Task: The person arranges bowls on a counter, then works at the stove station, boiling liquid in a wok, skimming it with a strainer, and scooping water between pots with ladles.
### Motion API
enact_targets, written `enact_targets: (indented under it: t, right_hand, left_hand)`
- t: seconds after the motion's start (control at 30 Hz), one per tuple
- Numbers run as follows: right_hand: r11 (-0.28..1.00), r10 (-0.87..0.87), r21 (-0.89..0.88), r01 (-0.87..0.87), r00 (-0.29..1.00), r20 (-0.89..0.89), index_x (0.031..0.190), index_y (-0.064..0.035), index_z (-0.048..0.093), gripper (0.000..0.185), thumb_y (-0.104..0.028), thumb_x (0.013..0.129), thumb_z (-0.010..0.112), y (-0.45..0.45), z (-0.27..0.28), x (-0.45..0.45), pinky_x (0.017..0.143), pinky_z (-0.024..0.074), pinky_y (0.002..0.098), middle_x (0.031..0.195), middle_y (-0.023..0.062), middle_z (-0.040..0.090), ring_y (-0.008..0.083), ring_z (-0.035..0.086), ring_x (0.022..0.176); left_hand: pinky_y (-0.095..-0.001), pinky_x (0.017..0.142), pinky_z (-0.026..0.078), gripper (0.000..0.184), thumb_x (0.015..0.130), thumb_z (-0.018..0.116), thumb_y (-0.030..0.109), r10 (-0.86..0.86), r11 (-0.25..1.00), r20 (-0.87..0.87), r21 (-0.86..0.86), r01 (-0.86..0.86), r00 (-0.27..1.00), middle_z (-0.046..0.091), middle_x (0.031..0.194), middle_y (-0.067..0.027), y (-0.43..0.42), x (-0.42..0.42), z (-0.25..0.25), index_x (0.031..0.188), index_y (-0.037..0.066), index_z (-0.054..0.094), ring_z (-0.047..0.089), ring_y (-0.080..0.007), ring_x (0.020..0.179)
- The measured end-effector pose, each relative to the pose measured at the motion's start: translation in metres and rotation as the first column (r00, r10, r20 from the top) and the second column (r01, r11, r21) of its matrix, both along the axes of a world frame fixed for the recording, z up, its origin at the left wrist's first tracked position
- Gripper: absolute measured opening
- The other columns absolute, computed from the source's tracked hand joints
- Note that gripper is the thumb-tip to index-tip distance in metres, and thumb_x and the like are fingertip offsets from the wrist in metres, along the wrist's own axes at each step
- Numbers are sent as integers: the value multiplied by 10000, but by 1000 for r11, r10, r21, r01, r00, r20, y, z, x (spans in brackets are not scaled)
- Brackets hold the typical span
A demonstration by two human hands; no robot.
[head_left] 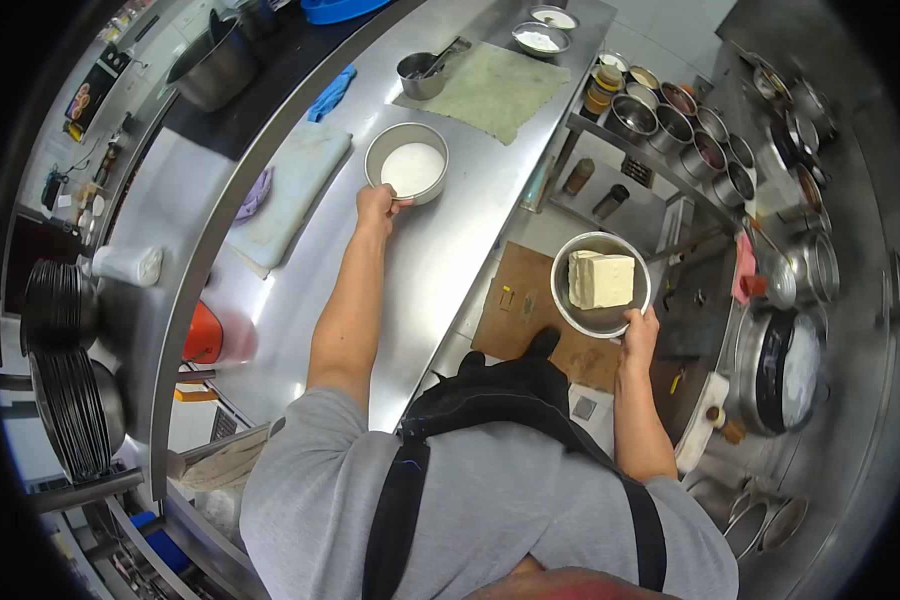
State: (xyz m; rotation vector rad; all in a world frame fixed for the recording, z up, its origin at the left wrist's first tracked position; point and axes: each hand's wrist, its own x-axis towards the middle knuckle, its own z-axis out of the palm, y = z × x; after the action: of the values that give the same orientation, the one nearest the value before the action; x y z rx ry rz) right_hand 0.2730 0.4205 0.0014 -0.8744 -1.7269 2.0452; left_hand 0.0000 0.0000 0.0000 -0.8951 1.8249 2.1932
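Observation:
My left hand (378, 207) is closed on the near rim of a round, deep metal pan (439, 140) at the steel counter. White contents (413, 168) cover much of its bottom; whether they are liquid or powder I cannot tell. Out to the right, over the floor, my right hand (641, 338) grips the rim of a metal bowl (582, 318). Inside that bowl sit pale cream blocks (602, 279), like butter or tofu, close together. The thumb shows at the rim while the other fingers are partly hidden under it.
A green cloth (505, 88) and a small metal pot (422, 76) lie farther along the steel counter (425, 300). A cutting board (295, 190) is on the left. Several metal containers (673, 128) stand at the right, near a stove side with a large pot (755, 370).

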Motion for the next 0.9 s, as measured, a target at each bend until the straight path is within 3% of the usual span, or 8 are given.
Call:
enact_targets:
  t: [0.1, 0.17, 0.27, 0.33, 0.43, 0.7, 0.83, 0.9]
  right_hand:
    - [991, 95, 81, -102, 992, 81, 1088, 42, 609, 364, -35, 748, 503, 15, -32, -81, 755, 466, 291, 941, 99, 665, 172, 602, 815]
    - [936, 186, 286, -206, 978, 95, 1086, 28, 610, 357, -58, 753, 512, 55, -22, -131, 760, 467, 306, 919, 101, 669, 178, 601, 809]
    - [903, 274, 312, -296, 955, 115, 1067, 19, 611, 337, -95, 762, 522, 76, -18, -208, 773, 466, 317, 917, 114, 669, 190, 603, 825]
    - [845, 319, 422, -328, 943, 95, 1068, 22, 607, 337, -100, 771, 506, 93, -37, -265, 801, 461, 313, 933, 124, 662, 206, 604, 864]
    - [876, 434, 186, -444, 896, 94, 1079, 30, 602, 357, -111, 770, 494, 92, 3, -335, 827, 454, 318, 948, 135, 657, 225, 605, 894]
    - [859, 458, 216, -463, 886, 76, 1089, 53, 600, 397, -121, 752, 479, 109, -31, -484, 841, 454, 343, 990, 190, 662, 247, 610, 923]
    - [826, 374, 394, -404, 915, 154, 1105, 50, 587, 420, -154, 753, 482, 102, -69, -551, 847, 458, 389, 990, 249, 651, 341, 625, 929]
    - [817, 428, 333, -470, 883, 194, 1127, 49, 576, 449, -183, 752, 491, 88, -41, -576, 877, 444, 409, 1034, 276, 632, 384, 607, 986]
  left_hand:
    - [-261, 353, 355, 311, 770, 476, -36, -55, 990, -16, -133, 52, 998, 620, 909, -246, -7, -51, 2, 1054, -164, 494, 689, -321, 671]
    - [-283, 346, 363, 250, 781, 447, -13, 26, 984, -63, -177, -37, 998, 639, 776, -249, 27, -62, -10, 957, -171, 532, 659, -262, 545]
    - [-261, 348, 384, 330, 793, 416, 26, -11, 959, 138, -280, 49, 990, 667, 800, -193, 41, -65, -26, 1053, -117, 560, 677, -265, 563]
    - [-258, 352, 405, 318, 766, 423, -5, 88, 955, 116, -292, -51, 989, 661, 806, -201, 63, -66, -9, 1036, -112, 553, 654, -249, 517]
    - [-263, 366, 445, 315, 734, 432, -38, 118, 967, 107, -240, -89, 987, 652, 794, -199, 81, -84, 1, 1019, -118, 538, 608, -221, 457]
    - [-264, 459, 532, 423, 735, 448, -57, -12, 1000, -142, -5, 12, 990, 638, 885, -160, 181, -214, 73, 1147, -99, 530, 613, -202, 588]
    - [-271, 485, 544, 400, 749, 463, -62, -64, 997, -267, 19, 72, 962, 632, 948, -179, 237, -341, 91, 1142, -97, 528, 620, -209, 619]
    - [-313, 545, 566, 299, 775, 470, -61, -38, 997, -304, 56, 58, 952, 610, 902, -157, 264, -402, 103, 1061, -115, 539, 604, -220, 674]
